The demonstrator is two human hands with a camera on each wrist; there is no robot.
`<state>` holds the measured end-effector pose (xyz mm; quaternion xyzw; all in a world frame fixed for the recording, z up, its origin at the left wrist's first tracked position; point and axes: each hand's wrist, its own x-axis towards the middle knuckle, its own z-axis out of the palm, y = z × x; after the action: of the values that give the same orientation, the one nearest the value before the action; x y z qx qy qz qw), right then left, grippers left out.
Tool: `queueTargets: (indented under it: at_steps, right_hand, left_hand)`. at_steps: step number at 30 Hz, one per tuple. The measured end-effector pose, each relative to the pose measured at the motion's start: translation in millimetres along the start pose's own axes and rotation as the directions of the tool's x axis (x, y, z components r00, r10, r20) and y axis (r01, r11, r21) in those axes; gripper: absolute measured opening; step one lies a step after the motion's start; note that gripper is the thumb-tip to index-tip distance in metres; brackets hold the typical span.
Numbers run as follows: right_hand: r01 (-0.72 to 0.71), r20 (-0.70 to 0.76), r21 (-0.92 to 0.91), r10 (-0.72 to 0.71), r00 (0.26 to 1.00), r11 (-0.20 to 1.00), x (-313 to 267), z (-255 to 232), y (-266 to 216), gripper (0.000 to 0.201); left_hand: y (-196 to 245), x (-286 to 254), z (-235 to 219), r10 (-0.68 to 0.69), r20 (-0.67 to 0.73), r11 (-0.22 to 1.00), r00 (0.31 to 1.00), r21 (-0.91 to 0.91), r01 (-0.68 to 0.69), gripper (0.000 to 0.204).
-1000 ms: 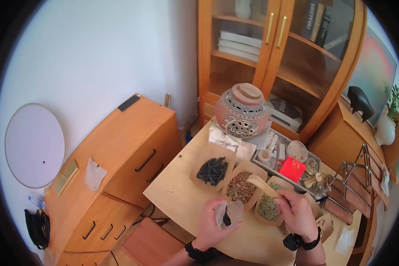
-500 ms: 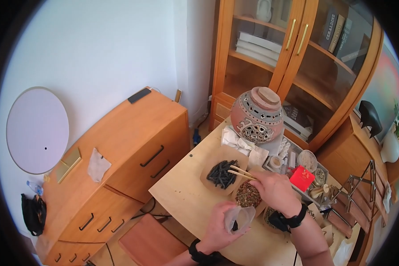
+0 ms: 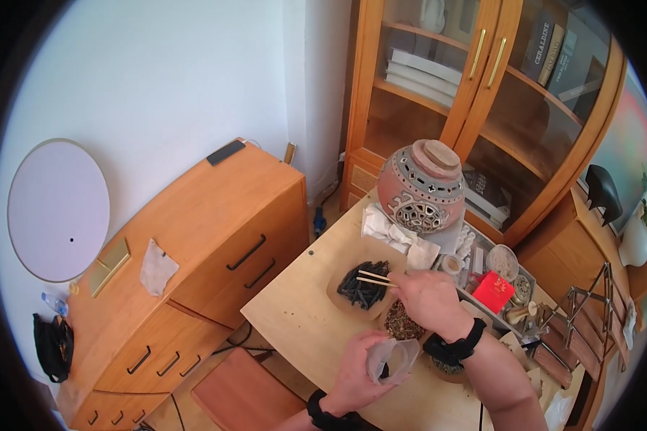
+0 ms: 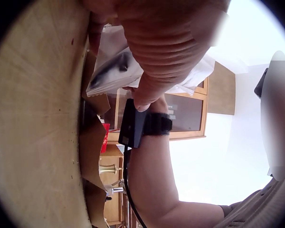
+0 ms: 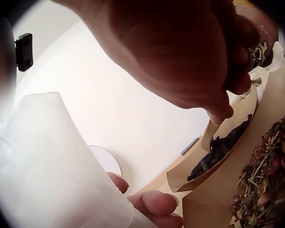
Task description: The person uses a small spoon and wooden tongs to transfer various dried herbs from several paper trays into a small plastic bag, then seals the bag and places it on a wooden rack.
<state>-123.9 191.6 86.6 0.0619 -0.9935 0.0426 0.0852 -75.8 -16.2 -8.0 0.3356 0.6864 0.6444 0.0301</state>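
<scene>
Head view: a person sits at a wooden table (image 3: 295, 316). The right hand (image 3: 428, 300) grips a pair of chopsticks (image 3: 374, 278), tips reaching into a paper tray of dark sticks (image 3: 363, 284). The left hand (image 3: 363, 366) holds a small translucent pouch (image 3: 392, 357) with its mouth open, close to the body, with something dark already inside. A second tray of mixed dried herbs (image 3: 401, 323) lies between the two hands. Behind stand a pierced clay pot (image 3: 423, 188) and a red box (image 3: 493, 292).

Left wrist view: the left hand's fingers (image 4: 154, 52) curl round the pouch (image 4: 115, 71), a dark piece showing through its wall. The right forearm with its black wrist strap (image 4: 145, 126) crosses behind.

Right wrist view: the right hand (image 5: 180, 52) fills the top of the frame, curled tight; the chopsticks themselves cannot be made out. Below lie the dark sticks (image 5: 218, 147) and the herbs (image 5: 266, 190); the pouch (image 5: 52, 166) is at lower left.

To do this well, the chopstick tips should probably pinch one stick near its middle, lift it level, and carry it over the herbs without dipping, while the left hand keeps the pouch mouth wide and tilted towards it.
</scene>
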Motion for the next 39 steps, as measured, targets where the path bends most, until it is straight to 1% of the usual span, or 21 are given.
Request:
queueTargets:
  at_steps: [5, 8, 10, 11, 13, 14, 16, 20, 22, 23, 25, 26, 27, 28, 29, 31, 32, 33, 35, 37, 39]
  right_hand:
    - [-0.001, -0.061, 0.004, 0.002, 0.998, 1.0, -1, -3, 2, 0.021]
    - [-0.051, -0.117, 0.081, 0.06, 0.991, 0.995, -5, -14, 2, 0.016]
    - [-0.105, -0.214, 0.247, 0.16, 0.964, 0.963, -8, -19, 4, 0.02]
    - [-0.11, -0.217, 0.244, 0.165, 0.962, 0.963, -10, -21, 5, 0.02]
    - [-0.229, -0.112, 0.315, 0.276, 0.955, 0.921, -12, -27, 8, 0.023]
    - [-0.233, -0.116, 0.314, 0.28, 0.953, 0.921, -13, -30, 8, 0.023]
    - [-0.302, -0.067, 0.414, 0.359, 0.931, 0.859, -16, -36, 9, 0.024]
    - [-0.281, -0.09, 0.479, 0.365, 0.927, 0.832, -27, -34, 21, 0.023]
    - [-0.282, -0.062, 0.617, 0.402, 0.913, 0.734, -40, -39, 24, 0.023]
    - [-0.301, -0.035, 0.619, 0.409, 0.912, 0.725, -48, -45, 21, 0.023]
    - [-0.177, -0.034, 0.846, 0.382, 0.924, 0.503, -65, -72, 11, 0.023]
    - [-0.2, -0.011, 0.847, 0.393, 0.92, 0.492, -79, -87, 5, 0.023]
    - [-0.291, 0.096, 0.837, 0.399, 0.912, 0.464, -91, -104, 0, 0.024]
    - [-0.373, 0.194, 0.818, 0.401, 0.895, 0.438, -100, -115, -2, 0.024]
    - [-0.379, 0.199, 0.818, 0.405, 0.892, 0.433, -109, -118, -4, 0.024]
    - [-0.303, 0.181, 0.881, 0.332, 0.926, 0.364, -127, -118, -8, 0.027]
    - [-0.302, 0.189, 0.863, 0.295, 0.937, 0.405, -132, -116, -5, 0.028]
    - [-0.304, 0.191, 0.865, 0.299, 0.935, 0.399, -134, -114, -5, 0.028]
    - [-0.199, 0.107, 0.789, 0.19, 0.976, 0.581, -134, -113, -7, 0.027]
    - [-0.218, 0.119, 0.769, 0.199, 0.973, 0.601, -131, -113, -12, 0.026]
    - [-0.283, 0.195, 0.7, 0.206, 0.959, 0.655, -128, -111, -17, 0.024]
  left_hand:
    - [-2, -1, 1, -0.005, 0.009, 0.999, 1.0, -0.035, 0.005, 0.088]
    - [-1, -1, 2, -0.017, 0.006, 0.998, 1.0, -0.067, 0.017, 0.088]
    - [-2, -2, 4, -0.031, 0.008, 0.994, 1.0, -0.105, 0.031, 0.088]
    - [-3, -2, 4, -0.034, 0.002, 0.995, 0.999, -0.096, 0.034, 0.088]
    - [-3, -2, 4, -0.034, 0.002, 0.995, 0.999, -0.089, 0.034, 0.088]
    - [-3, -2, 3, -0.024, -0.01, 0.996, 1.0, -0.083, 0.023, 0.087]
    - [-2, -2, 3, -0.01, -0.023, 0.997, 1.0, -0.078, 0.008, 0.087]
    - [-2, -3, 4, -0.068, -0.022, 0.991, 0.997, -0.113, 0.065, 0.087]
    - [-4, -7, 3, -0.122, -0.015, 0.986, 0.992, -0.115, 0.119, 0.088]
    - [-6, -7, 2, -0.108, -0.022, 0.991, 0.994, -0.085, 0.106, 0.089]
    - [-6, -8, 2, -0.124, -0.012, 0.99, 0.992, -0.066, 0.123, 0.091]
    - [-7, -6, 2, -0.097, -0.023, 0.993, 0.995, -0.07, 0.095, 0.092]
    - [-7, -5, 2, -0.063, -0.037, 0.996, 0.997, -0.071, 0.06, 0.093]
    - [-6, -4, 2, -0.071, -0.03, 0.995, 0.997, -0.073, 0.069, 0.093]
    - [-4, -3, 2, -0.071, -0.031, 0.996, 0.997, -0.061, 0.069, 0.094]
    - [-4, -4, 2, -0.073, -0.025, 0.996, 0.997, -0.045, 0.072, 0.095]
    - [-6, -4, 2, -0.069, -0.017, 0.997, 0.997, -0.038, 0.069, 0.095]
    - [-7, -4, 2, -0.066, -0.009, 0.997, 0.998, -0.031, 0.065, 0.095]
    - [-5, -4, 1, -0.067, -0.004, 0.997, 0.998, -0.025, 0.067, 0.095]
    - [-5, -4, 2, -0.068, 0.003, 0.998, 0.998, -0.019, 0.068, 0.095]
    - [-7, -5, 3, -0.044, -0.03, 0.998, 0.999, -0.055, 0.042, 0.095]
